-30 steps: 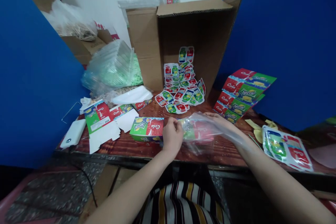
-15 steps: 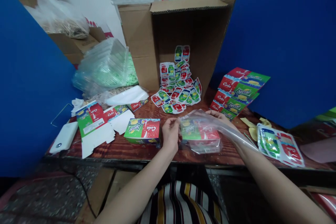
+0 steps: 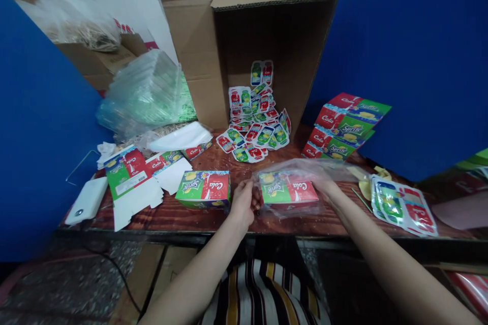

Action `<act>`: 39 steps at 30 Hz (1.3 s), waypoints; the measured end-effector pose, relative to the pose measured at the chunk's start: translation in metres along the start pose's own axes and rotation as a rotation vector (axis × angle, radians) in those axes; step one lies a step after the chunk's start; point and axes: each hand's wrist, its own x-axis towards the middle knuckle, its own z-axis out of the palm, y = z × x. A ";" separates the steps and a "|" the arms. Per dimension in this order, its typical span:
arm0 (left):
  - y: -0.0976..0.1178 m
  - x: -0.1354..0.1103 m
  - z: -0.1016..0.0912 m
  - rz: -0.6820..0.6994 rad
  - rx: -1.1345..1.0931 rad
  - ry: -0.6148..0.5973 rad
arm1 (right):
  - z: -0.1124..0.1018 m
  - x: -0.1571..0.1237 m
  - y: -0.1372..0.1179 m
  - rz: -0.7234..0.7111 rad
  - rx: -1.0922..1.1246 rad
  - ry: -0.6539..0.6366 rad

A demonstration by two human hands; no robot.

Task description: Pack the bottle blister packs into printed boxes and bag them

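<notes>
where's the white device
In the head view, the white device lies at the left end of the table, between the blue panel and the unfolded carton.

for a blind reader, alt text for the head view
A person's left hand and right hand flank a Cola/Sprite box with clear plastic over it, on a wooden table. A matching box sits left; behind, packets spill from a carton.

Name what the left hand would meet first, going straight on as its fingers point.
The left hand would likely meet the clear film over the box to its right first; whether they touch is unclear.
</notes>
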 end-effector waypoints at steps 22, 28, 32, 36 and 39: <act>0.008 -0.022 -0.031 0.093 0.134 -0.457 | 0.000 -0.111 0.028 -0.081 0.041 0.286; 0.002 -0.022 -0.044 0.127 0.214 -0.521 | -0.005 -0.113 0.038 -0.064 -0.011 0.210; -0.011 -0.018 -0.042 0.192 0.277 -0.416 | -0.002 -0.108 0.042 -0.070 -0.050 0.216; -0.022 -0.015 -0.040 0.315 0.406 -0.328 | -0.003 -0.103 0.049 -0.143 -0.132 0.237; -0.027 -0.012 -0.042 0.374 0.446 -0.298 | -0.008 -0.099 0.061 -0.154 -0.191 0.235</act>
